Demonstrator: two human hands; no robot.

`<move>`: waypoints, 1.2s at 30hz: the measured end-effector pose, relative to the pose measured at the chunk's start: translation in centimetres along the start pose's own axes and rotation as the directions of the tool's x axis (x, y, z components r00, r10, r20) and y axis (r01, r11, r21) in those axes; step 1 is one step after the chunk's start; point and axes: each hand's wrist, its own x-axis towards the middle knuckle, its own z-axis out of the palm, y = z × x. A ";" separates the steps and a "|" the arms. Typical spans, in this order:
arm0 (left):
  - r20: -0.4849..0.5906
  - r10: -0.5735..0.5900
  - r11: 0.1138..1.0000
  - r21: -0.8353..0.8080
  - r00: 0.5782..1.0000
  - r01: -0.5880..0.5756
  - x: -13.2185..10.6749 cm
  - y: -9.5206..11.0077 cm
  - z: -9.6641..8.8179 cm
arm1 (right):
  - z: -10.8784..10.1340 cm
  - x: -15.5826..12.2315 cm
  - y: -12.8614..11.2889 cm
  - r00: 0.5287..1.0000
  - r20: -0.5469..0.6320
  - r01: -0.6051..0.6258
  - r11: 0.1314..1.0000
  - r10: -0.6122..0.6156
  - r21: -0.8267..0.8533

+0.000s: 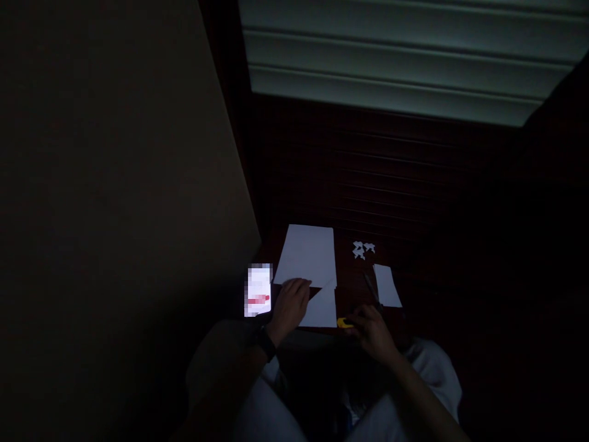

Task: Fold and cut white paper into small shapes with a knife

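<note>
My left hand lies with its fingers flat across the lower edge of a large white sheet of paper. Below that sheet, beside the fingers, is a second white piece of paper with a slanted edge. At the near right corner of this piece, my right hand has its fingers closed on a small yellow tool, which looks like a box cutter. The dim light and my fingers hide much of the tool. A dark, slim tool, perhaps scissors, lies just beyond my right hand.
A lit screen, perhaps a phone, stands left of the papers. Small cut white paper pieces lie at the back right of the dark table. A smaller white sheet is at the right. A wall rises at the left.
</note>
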 end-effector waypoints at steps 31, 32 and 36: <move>0.249 0.277 0.948 0.084 0.928 -0.306 1.3 2.0 2.2 | -0.4 -1.2 -1.1 0.999 0.042 -0.026 0.995 0.030 -0.100; 0.244 0.278 0.949 0.078 0.929 -0.305 1.3 2.0 2.2 | -0.4 -1.3 -1.2 0.999 0.040 -0.023 0.995 0.027 -0.100; 0.225 0.272 0.954 0.066 0.935 -0.294 1.3 2.0 2.2 | -0.2 -1.4 -1.2 0.999 0.024 -0.022 0.995 0.025 -0.095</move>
